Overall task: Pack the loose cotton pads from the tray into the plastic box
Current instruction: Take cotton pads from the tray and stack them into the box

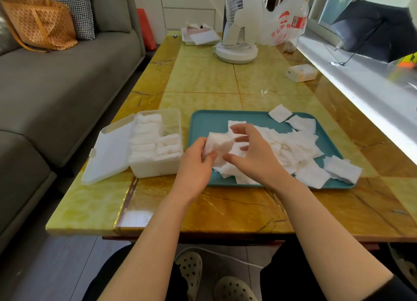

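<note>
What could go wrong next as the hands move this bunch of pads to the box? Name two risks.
1. The left hand and right hand hold a loose bunch of pads; some may slip out on the way to the box.
2. Pads overhang the tray rim at the right and far edge; a nudge could push them onto the table.

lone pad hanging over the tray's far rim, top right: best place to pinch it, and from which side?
Pinch the cotton pad at its far corner, which overhangs the tray rim. Come from the far side, low over the table. That corner seems unsupported, so a grip could close above and below it; the rest lies flat.
</note>
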`<action>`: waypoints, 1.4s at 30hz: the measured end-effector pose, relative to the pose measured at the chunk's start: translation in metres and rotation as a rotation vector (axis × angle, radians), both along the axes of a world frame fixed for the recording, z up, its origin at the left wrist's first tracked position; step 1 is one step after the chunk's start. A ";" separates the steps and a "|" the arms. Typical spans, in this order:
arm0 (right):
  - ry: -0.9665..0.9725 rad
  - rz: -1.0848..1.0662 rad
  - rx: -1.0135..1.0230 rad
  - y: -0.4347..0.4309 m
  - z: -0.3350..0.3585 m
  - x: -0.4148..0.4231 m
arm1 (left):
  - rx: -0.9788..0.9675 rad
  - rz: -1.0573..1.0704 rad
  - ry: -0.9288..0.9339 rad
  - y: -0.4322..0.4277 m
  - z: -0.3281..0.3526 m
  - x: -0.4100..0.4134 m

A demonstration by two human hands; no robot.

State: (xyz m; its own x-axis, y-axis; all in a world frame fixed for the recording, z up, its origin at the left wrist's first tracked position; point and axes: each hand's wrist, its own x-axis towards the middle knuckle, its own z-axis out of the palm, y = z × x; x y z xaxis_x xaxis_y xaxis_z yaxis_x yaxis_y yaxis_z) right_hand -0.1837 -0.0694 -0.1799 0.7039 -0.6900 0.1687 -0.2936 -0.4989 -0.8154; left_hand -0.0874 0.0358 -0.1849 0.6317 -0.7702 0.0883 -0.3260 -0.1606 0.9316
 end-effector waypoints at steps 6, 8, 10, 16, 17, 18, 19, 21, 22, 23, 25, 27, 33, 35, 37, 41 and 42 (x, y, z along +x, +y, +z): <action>-0.123 0.125 -0.046 0.013 0.005 0.005 | -0.051 -0.042 -0.108 0.010 0.001 0.011; -0.169 0.075 -0.076 0.015 0.008 0.010 | -0.083 -0.017 -0.112 0.014 0.004 0.015; -0.193 0.038 -0.085 0.017 0.014 0.017 | -0.125 0.057 -0.128 0.019 0.006 0.022; -0.248 -0.045 -0.179 0.019 0.034 0.071 | -0.006 0.313 -0.389 0.048 0.007 0.062; -0.236 -0.026 -0.219 0.018 0.036 0.083 | 0.052 0.315 -0.441 0.052 0.005 0.066; -0.211 0.003 -0.266 0.018 0.037 0.095 | 0.117 0.307 -0.489 0.055 0.002 0.069; -0.169 0.036 -0.312 0.018 0.036 0.106 | 0.181 0.295 -0.529 0.057 -0.001 0.072; -0.027 0.110 -0.414 0.016 0.032 0.126 | 0.262 0.271 -0.584 0.059 -0.005 0.074; 0.074 0.151 -0.468 0.016 0.028 0.134 | 0.281 0.264 -0.600 0.059 -0.006 0.075; 0.190 0.198 -0.520 0.016 0.026 0.140 | 0.292 0.259 -0.615 0.060 -0.007 0.075; 0.419 0.289 -0.659 0.017 0.022 0.148 | 0.321 0.249 -0.645 0.060 -0.007 0.076; 0.570 0.334 -0.794 0.023 0.025 0.151 | 0.344 0.238 -0.666 0.059 -0.008 0.077; 0.631 0.464 -0.582 0.014 0.032 0.160 | 0.393 0.227 -0.695 0.056 -0.008 0.075; 0.640 0.497 -0.560 0.012 0.031 0.157 | 0.403 0.227 -0.694 0.055 -0.008 0.075; 0.645 0.525 -0.554 0.013 0.031 0.152 | 0.411 0.227 -0.697 0.054 -0.008 0.075; 0.707 0.560 -0.577 0.014 0.027 0.144 | 0.409 0.232 -0.695 0.054 -0.007 0.075; 0.712 0.556 -0.564 0.015 0.026 0.143 | 0.408 0.231 -0.693 0.054 -0.007 0.074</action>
State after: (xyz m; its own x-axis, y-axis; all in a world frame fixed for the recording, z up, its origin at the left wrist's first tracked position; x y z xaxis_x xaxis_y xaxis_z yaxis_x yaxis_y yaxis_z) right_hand -0.0409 -0.0539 -0.1543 0.9584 -0.1921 -0.2109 -0.2267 -0.9617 -0.1544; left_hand -0.0129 0.0895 -0.1921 0.6828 -0.6839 0.2569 -0.7212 -0.5749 0.3864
